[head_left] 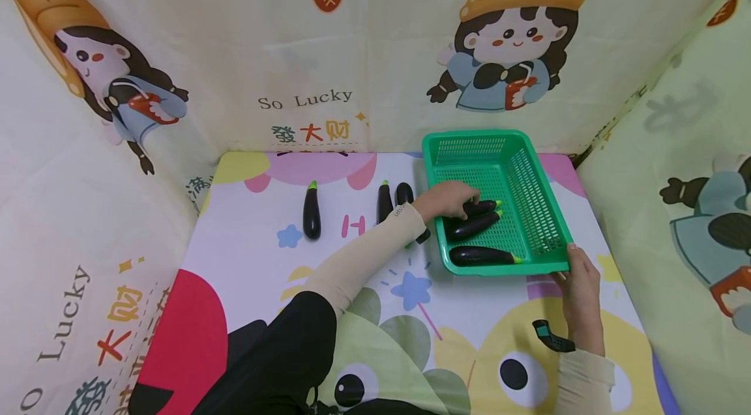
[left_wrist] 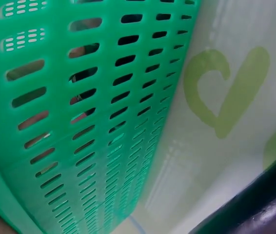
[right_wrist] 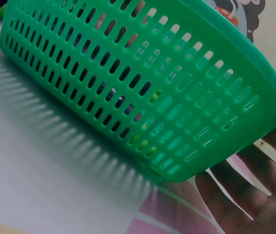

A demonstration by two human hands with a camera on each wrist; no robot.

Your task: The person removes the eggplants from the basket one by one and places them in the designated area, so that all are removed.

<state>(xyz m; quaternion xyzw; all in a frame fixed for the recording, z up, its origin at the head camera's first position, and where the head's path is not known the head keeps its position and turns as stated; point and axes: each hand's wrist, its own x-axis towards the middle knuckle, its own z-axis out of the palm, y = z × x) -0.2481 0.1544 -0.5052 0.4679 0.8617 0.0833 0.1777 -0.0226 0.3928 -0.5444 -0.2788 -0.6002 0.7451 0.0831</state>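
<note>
My left hand [head_left: 448,199] reaches over the left wall of a green plastic basket [head_left: 554,226]. Its fingers grip a dark purple eggplant [head_left: 482,208] inside. Right beside that one lies a second eggplant [head_left: 472,227], and a third eggplant [head_left: 481,256] rests along the basket's near wall, green stem pointing right. At the near right corner, my right hand [head_left: 582,281] holds the basket, thumb at the rim. In the right wrist view, the fingers [right_wrist: 240,192] of that hand stretch against the outside of the corner. The left wrist view shows mostly the slotted basket wall [left_wrist: 94,146].
On the cartoon-print tabletop [head_left: 246,239], one eggplant [head_left: 312,213] lies apart on the left. Two more eggplants, one [head_left: 384,200] beside another [head_left: 404,193], lie left of the basket, partly covered by the left sleeve [head_left: 375,252]. Printed cloth walls [head_left: 375,43] enclose the table.
</note>
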